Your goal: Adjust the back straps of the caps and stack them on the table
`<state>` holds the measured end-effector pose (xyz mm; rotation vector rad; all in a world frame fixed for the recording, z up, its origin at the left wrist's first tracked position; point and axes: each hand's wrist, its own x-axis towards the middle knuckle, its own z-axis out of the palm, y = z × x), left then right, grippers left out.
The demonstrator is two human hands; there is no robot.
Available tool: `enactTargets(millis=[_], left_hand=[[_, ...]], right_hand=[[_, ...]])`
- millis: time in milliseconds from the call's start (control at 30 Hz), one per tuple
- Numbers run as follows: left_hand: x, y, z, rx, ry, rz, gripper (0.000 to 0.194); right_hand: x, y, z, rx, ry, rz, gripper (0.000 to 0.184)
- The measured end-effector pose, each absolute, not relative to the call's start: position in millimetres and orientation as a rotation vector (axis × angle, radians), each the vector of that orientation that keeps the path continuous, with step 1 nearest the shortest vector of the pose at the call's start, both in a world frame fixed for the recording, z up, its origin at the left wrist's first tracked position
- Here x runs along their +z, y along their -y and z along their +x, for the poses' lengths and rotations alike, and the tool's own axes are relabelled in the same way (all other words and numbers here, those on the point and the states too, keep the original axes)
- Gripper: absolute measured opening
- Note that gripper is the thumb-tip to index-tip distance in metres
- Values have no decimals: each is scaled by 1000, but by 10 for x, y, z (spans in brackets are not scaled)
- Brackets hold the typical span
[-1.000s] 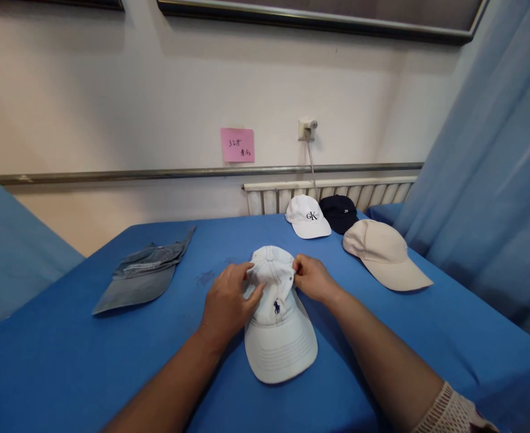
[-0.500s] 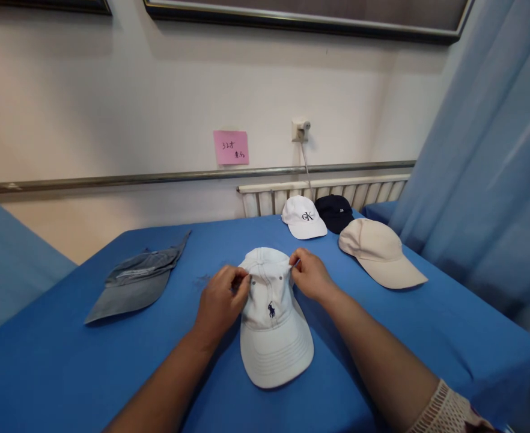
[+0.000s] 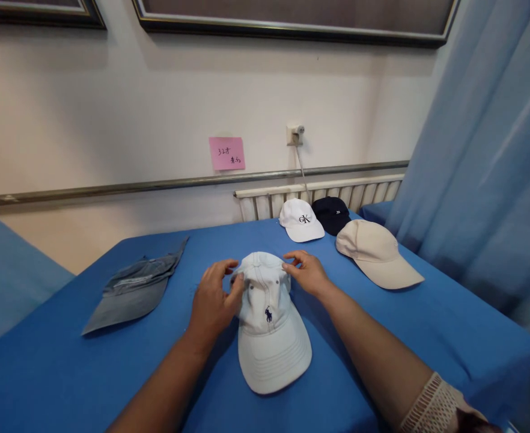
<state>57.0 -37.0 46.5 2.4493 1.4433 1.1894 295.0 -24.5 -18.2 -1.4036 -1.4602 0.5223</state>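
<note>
A pale blue cap (image 3: 269,325) with a small dark logo lies on the blue table (image 3: 382,337), its brim toward me. My left hand (image 3: 213,299) rests against the left side of its crown, thumb on the cloth and fingers curled. My right hand (image 3: 307,273) touches the right side of the crown with its fingertips pressed on the fabric. Both hands grip the crown from either side.
A flattened grey cap (image 3: 134,291) lies at the left. At the back right sit a white cap (image 3: 300,220), a dark navy cap (image 3: 332,213) and a beige cap (image 3: 375,252). A radiator (image 3: 265,201) and a blue curtain (image 3: 485,150) stand behind.
The dented crown of the pale blue cap has been rounded out. My hands shifted from pinching its top to holding its sides. The view drifted slightly.
</note>
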Motion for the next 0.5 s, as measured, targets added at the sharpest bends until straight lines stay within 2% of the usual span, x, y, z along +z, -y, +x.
enactTargets(millis=[100, 167, 400, 500], left_hand=[[524, 297, 554, 957, -1422, 2424, 60], [513, 276, 555, 828, -1404, 2344, 69], [347, 317, 578, 888, -1352, 2211, 69], [300, 299, 578, 914, -1362, 2219, 66]], right_hand=[[-232, 219, 2991, 577, 1416, -1494, 33], [-303, 168, 2994, 627, 1410, -1483, 33], [-508, -9, 2828, 789, 1412, -1321, 25], [-477, -12, 2793, 779, 1398, -1351, 13]])
